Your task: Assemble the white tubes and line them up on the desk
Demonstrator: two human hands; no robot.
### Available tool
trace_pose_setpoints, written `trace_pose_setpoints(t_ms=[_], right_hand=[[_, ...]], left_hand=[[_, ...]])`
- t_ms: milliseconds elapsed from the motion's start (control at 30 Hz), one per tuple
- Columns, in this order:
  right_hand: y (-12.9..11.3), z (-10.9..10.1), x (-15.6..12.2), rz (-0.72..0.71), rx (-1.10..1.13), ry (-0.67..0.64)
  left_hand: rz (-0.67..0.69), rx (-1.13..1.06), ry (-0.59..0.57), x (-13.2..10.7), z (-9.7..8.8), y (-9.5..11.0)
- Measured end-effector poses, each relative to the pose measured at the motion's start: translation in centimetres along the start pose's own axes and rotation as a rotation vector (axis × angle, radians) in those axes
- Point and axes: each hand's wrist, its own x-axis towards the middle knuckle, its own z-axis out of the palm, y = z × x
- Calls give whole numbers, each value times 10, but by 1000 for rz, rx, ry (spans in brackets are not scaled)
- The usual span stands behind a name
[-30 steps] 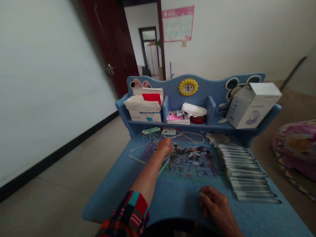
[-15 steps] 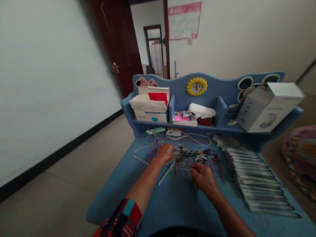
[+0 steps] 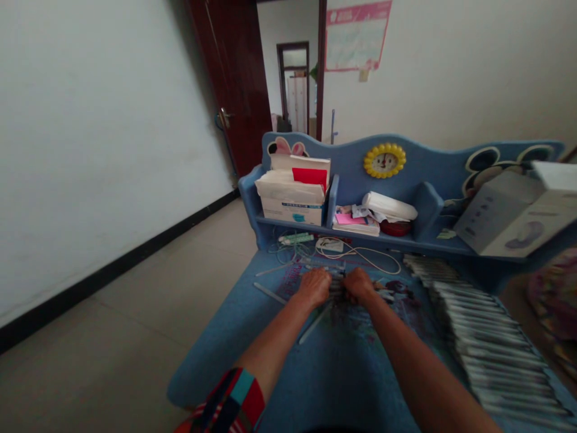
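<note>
Both my hands meet at the middle of a blue child's desk [image 3: 252, 361]. My left hand [image 3: 313, 286] and my right hand [image 3: 359, 283] are curled, knuckles up, around a bunch of thin grey and black sticks [image 3: 337, 287] lying between them. The fingers press the bunch from both sides. A few loose sticks [image 3: 269, 293] lie on the desk to the left of my left hand.
A long overlapping row of flat grey packets [image 3: 489, 340] runs down the desk's right side. The back shelf holds boxes of paper [image 3: 293, 189], booklets [image 3: 351, 222], a white roll [image 3: 390, 205], a grey carton [image 3: 514, 213] and a yellow clock [image 3: 384, 161]. White cables [image 3: 360, 249] lie under it.
My right hand has come from the desk's near edge up to the stick pile and closed beside my left hand. The view has swung a little to the left.
</note>
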Motion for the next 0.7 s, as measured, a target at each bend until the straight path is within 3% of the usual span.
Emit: trace_pose_setpoints(t_ms=[100, 233, 400, 567, 700], right_hand=[[6, -6, -3, 90, 191, -65], [20, -22, -26, 95, 490, -6], [30, -39, -68, -19, 865, 131], [17, -55, -105, -187, 1157, 173], [7, -66, -125, -272, 1232, 209]], left_hand=[[21, -33, -14, 2, 0, 1], [38, -108, -9, -2, -6, 1], [72, -298, 6, -20, -23, 4], [114, -598, -25, -49, -28, 22], [114, -797, -34, -69, -28, 38]])
